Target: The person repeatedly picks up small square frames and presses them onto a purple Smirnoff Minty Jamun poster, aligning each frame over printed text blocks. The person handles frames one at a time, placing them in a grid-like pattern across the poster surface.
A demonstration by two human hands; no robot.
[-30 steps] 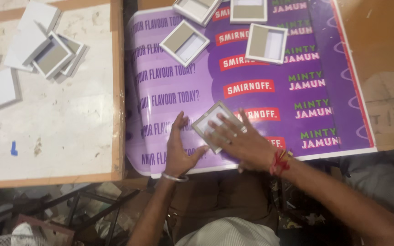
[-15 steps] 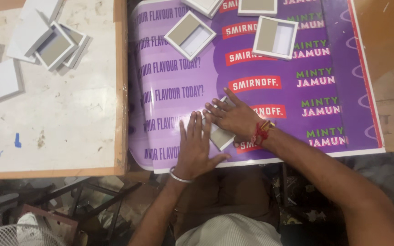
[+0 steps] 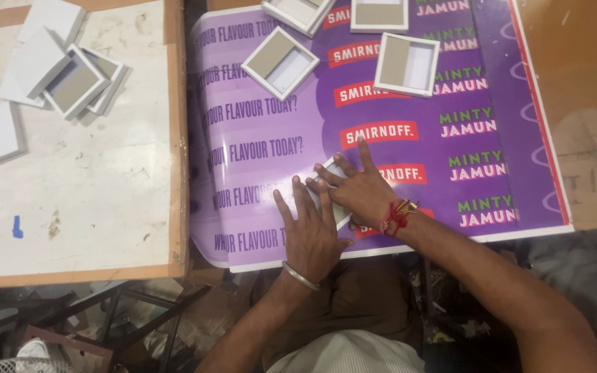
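**A:** From the head camera, what's different from a second ago?

**B:** The left hand point(image 3: 312, 231). It lay flat on the purple printed sheet point(image 3: 257, 138), just at 9 o'clock of the small white tray point(image 3: 340, 216). The right hand point(image 3: 357, 193) alone had its fingers on that tray, and most of the frame was in plain sight. Now the left has slid across, and both palms lie on top of it.

**A:** So where's the tray?

**B:** Down at 6 o'clock of the sheet, close to the near edge and almost hidden. One corner peeks out past the right fingertips towards 11 o'clock, and a strip of edge shows between the two wrists.

**A:** Is either hand pinching it?

**B:** No. Each grip is spread, fingers fanned and flat, bearing down rather than closing round anything. The right index finger points off towards 12 o'clock.

**A:** What do you make of that?

**B:** I'd say the piece has gone from being placed to being pressed flat against the sheet. It hasn't shifted along the sheet that I can see.

**A:** And the rest?

**B:** Unmoved. Four open trays sit up at 12 o'clock, one square tray point(image 3: 280, 62) turned cornerwise and one rectangular tray point(image 3: 407, 63) nearer than the other two. A heap of white pieces point(image 3: 70, 76) lies at 10 o'clock on the pale surface point(image 3: 91, 186), well apart from the hands. There's a red thread point(image 3: 394, 215) on the right wrist and a metal bangle point(image 3: 300, 275) on the left.
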